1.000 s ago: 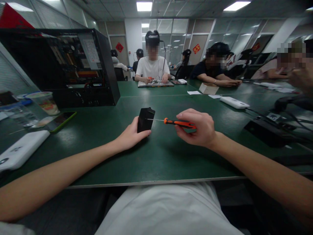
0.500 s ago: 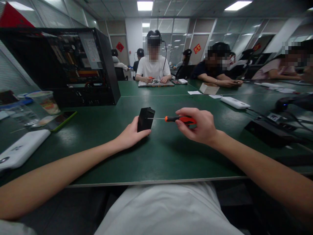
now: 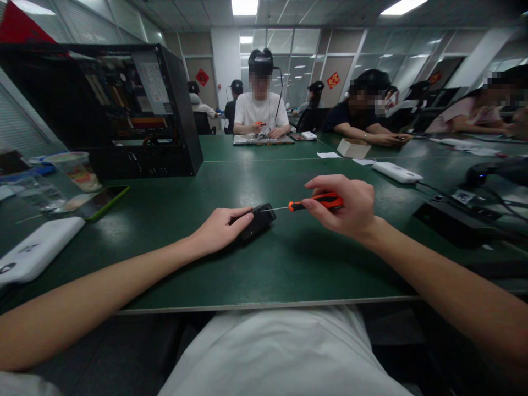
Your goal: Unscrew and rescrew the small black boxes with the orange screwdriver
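Note:
My left hand grips a small black box-like device, low over the green table. Its fingers lie over the near-left part of the device, so that part is hidden. In my right hand is a screwdriver with an orange and black handle, held between thumb and fingers. The thin shaft points left, and its tip is at the device's right end; whether it touches a screw I cannot tell.
An open black computer case stands back left. Before it are a plastic cup, a phone and a white power bank. At right lie another white power bank and a black device. People sit across the table.
My left hand has lowered and tipped the black device from upright to nearly flat. My right hand has shifted slightly right with the screwdriver, its tip staying by the device.

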Tool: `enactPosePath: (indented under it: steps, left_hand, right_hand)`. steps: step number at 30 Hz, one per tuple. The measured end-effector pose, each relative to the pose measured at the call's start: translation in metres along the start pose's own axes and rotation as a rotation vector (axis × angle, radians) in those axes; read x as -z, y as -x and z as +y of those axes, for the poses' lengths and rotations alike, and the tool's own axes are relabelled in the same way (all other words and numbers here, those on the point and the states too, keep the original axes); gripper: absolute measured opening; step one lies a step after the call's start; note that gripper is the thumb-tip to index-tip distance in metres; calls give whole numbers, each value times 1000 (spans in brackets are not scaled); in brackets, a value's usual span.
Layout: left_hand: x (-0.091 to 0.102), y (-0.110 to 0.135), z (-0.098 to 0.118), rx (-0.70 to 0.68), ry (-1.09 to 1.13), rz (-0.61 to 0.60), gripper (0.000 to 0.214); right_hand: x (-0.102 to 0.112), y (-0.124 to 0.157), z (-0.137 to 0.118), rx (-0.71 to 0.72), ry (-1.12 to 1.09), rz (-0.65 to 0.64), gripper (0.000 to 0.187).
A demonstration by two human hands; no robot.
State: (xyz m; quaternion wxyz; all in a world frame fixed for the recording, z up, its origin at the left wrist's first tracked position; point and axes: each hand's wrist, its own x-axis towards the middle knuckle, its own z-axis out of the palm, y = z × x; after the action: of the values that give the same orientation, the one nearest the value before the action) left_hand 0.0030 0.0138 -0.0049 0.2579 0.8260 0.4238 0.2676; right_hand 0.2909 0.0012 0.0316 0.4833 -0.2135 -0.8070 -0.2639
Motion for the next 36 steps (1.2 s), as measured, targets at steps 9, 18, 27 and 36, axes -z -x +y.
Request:
enactPosePath:
  steps: [9, 18, 27, 36]
  left_hand:
    - [-3, 2, 4, -105, -45, -1, 51]
    - [0, 1, 4, -66, -102, -1, 54]
    - [-3, 5, 9, -33, -269, -10, 66]
    - [-5, 7, 8, -108, -360, -79, 79]
  right_hand:
    - [-5, 3, -6, 70, -129, 64, 42]
    - [-12, 3, 2, 82, -326, -97, 47]
    - [-7, 2, -1, -32, -200, -147, 31]
    - [-14, 7, 4, -235, -197, -136, 21]
